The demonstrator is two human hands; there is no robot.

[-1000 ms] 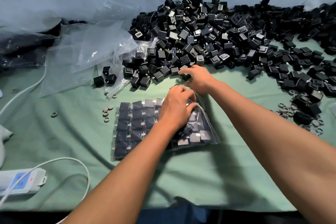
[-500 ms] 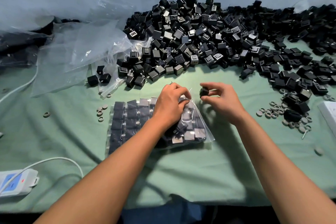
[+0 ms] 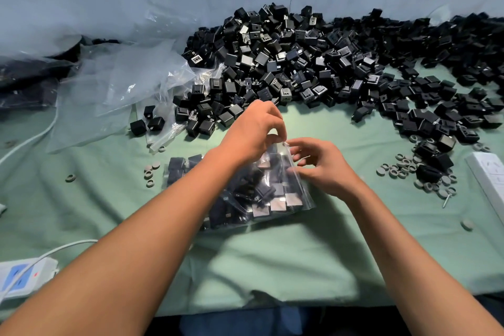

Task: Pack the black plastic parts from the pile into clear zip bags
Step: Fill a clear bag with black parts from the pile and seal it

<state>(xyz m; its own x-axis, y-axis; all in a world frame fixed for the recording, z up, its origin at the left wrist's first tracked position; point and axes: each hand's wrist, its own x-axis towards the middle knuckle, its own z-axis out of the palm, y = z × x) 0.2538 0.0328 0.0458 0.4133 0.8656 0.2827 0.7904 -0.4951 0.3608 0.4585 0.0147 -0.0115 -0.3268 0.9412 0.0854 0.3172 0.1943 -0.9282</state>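
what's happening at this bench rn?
A person is bagging black plastic parts. The left hand pinches the top edge of a clear zip bag, already holding rows of parts. The right hand is at the bag's mouth, fingers loosely curled. A big pile of parts waits behind on the green cloth.

The desk [image 3: 341, 248] is covered in matt, pale green cloth with soft creases. The black plastic parts [image 3: 300, 63] look smooth and semi-glossy, some faces catching light. The zip bag [image 3: 297, 194] is clear, shiny film. The loose bags [image 3: 117, 87] are thin, crinkled, glossy plastic. Small grey rings [image 3: 403, 166] look dull.
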